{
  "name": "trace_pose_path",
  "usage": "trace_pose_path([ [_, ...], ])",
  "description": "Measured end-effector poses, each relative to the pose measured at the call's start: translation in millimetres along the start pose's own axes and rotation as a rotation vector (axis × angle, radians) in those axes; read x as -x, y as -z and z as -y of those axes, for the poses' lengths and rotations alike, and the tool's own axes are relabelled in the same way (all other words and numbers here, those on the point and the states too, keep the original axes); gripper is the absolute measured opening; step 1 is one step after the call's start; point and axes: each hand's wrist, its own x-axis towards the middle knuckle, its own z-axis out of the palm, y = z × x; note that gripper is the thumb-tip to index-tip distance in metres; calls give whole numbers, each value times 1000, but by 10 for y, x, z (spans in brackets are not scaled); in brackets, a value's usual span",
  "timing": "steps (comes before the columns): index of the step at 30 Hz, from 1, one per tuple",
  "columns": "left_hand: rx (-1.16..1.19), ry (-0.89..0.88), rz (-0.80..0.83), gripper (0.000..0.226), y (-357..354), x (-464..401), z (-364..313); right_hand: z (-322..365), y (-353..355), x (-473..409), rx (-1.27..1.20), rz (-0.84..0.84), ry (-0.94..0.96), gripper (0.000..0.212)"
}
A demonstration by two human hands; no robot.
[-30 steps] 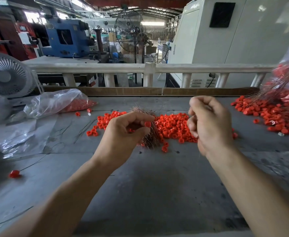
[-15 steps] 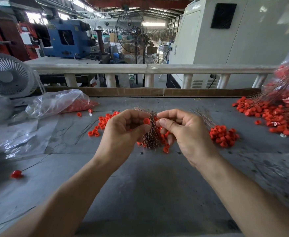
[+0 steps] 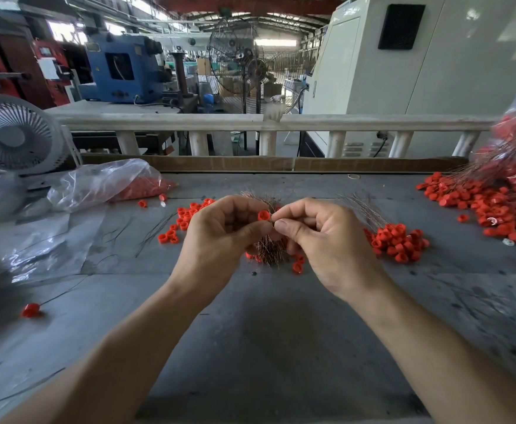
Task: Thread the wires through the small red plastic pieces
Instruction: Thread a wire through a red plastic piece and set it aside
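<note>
Pinching one small red plastic piece [image 3: 263, 215] between thumb and forefinger, the left hand [image 3: 220, 240] is holding it above the grey table [image 3: 265, 347], its other fingers curling round a bundle of copper wires [image 3: 270, 249] that is fanning out below the grip. The right hand [image 3: 330, 243] is meeting it from the right, thumb and forefinger closing just beside the red piece; a wire between them is too fine to confirm. The red piece is sitting at the exact junction of both pinches, its open bore facing the camera.

In the head view, loose red pieces [image 3: 398, 243] are lying on the table to the right of the right hand and further ones [image 3: 186, 217] behind the left hand. A clear plastic bag [image 3: 103, 185] is lying at far left.
</note>
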Motion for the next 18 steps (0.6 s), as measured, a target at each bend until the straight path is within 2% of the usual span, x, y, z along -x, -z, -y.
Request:
trace_pose_path([
  [18,12,-20,22,26,-14,-2,-29,-5,15,22,92,16,-6,9],
])
